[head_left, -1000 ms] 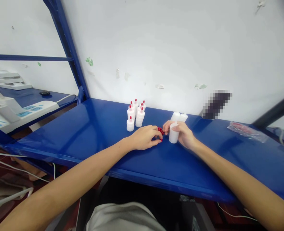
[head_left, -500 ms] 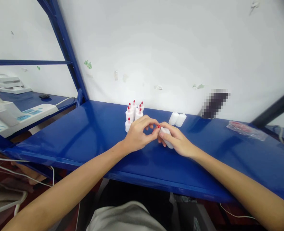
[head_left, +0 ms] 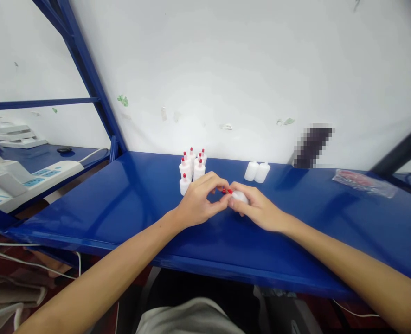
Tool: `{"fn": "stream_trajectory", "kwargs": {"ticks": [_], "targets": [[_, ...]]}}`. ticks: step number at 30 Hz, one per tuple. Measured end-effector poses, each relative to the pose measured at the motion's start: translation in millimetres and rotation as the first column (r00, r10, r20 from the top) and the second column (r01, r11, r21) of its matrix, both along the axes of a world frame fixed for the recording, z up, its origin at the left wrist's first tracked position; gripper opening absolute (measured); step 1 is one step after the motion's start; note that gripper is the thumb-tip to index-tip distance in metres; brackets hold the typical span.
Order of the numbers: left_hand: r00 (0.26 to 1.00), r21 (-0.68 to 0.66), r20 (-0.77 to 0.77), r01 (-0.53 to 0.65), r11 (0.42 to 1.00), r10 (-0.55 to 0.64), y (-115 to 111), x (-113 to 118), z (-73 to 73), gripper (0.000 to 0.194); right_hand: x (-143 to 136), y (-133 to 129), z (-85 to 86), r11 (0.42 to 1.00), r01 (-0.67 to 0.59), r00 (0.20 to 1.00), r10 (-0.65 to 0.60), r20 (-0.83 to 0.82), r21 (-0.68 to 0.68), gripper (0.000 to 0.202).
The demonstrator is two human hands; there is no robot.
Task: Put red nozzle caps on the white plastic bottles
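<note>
My right hand (head_left: 263,211) is wrapped round a small white squeeze bottle (head_left: 240,196), which lies tilted with its neck pointing left toward my other hand. At the neck is a red cap (head_left: 229,191), partly covered by fingers. My left hand (head_left: 203,200) pinches the cap between thumb and index finger, the two hands meeting there. Just beyond my left hand, several white bottles with red-tipped nozzles (head_left: 199,171) stand upright in a cluster. Two white bottles without red tips (head_left: 251,171) stand side by side behind my right hand.
A blue table (head_left: 129,199) runs along a white wall. Toward the right back lies a clear plastic bag (head_left: 363,182) with red contents. A dark pixelated object (head_left: 312,147) leans on the wall. Left, beyond a blue frame post (head_left: 103,106), sits a white power strip (head_left: 45,174).
The bottle in my right hand has turned from a slant to lie flatter, and more of the red piece shows between my fingers. The view has shifted slightly; the standing bottles have stayed put.
</note>
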State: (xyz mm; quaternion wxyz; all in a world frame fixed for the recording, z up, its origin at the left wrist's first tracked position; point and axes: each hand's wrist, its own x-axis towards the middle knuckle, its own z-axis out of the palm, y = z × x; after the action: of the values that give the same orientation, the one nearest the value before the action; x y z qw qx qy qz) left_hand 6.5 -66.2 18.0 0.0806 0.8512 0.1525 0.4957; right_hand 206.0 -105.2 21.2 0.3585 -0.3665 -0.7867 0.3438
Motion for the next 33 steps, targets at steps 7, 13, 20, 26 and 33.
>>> {"fn": "stream_trajectory", "kwargs": {"ticks": [7, 13, 20, 26, 33], "targets": [[0.992, -0.104, -0.096, 0.075, 0.992, -0.085, -4, 1, -3.1, 0.006, 1, 1, 0.4, 0.996, -0.011, 0.999, 0.006, -0.054, -0.091, 0.046], [0.956, -0.161, -0.223, 0.155, 0.975, -0.189, -9, 0, -7.4, 0.021, -2, 1, 0.3, 0.998, 0.066, 0.992, -0.065, 0.108, -0.004, 0.052], [0.935, -0.039, -0.338, 0.100, 0.994, -0.108, -7, -2, -7.2, 0.026, -3, 1, -2.3, 0.996, 0.058, 0.990, -0.066, 0.124, 0.068, 0.054], [0.917, 0.055, -0.395, 0.082, 0.995, -0.053, -8, -3, -7.4, 0.028, -4, -1, -1.2, 0.993, 0.015, 0.989, -0.031, 0.142, 0.116, 0.056], [0.953, 0.383, -0.295, 0.048, 0.923, 0.073, -2, -1, -10.1, 0.027, -5, 1, 1.6, 0.987, -0.103, 0.985, 0.085, 0.151, 0.121, 0.060]]}}
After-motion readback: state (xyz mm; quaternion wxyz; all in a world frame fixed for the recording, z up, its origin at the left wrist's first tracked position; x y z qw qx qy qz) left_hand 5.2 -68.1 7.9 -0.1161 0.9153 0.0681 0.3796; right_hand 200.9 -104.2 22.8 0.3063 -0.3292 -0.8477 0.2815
